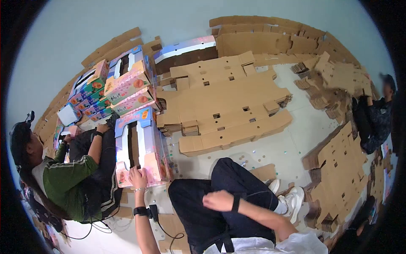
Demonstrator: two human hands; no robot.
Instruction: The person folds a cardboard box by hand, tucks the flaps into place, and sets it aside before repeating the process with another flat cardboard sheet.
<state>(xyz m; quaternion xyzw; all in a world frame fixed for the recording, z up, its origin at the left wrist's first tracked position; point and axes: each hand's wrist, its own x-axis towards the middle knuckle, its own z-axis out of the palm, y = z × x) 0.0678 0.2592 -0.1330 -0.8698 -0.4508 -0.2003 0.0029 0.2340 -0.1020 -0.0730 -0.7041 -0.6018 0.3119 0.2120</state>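
A printed cardboard fruit box (157,148) with pink and blue sides stands on the floor to my left, its top partly open along a slot. My left hand (138,178) grips the near end of this box, fingers curled over its upper edge. Over my lap, my right hand (217,200) is closed with nothing visible in it. More printed fruit boxes (131,86) are stacked just beyond the one I touch.
Flat brown cardboard blanks (220,99) lie piled ahead of me. Another stack of blanks (338,169) lies to the right. A person in a green top (69,178) sits at left; another person (376,114) sits at far right. A cable (171,237) runs near my left arm.
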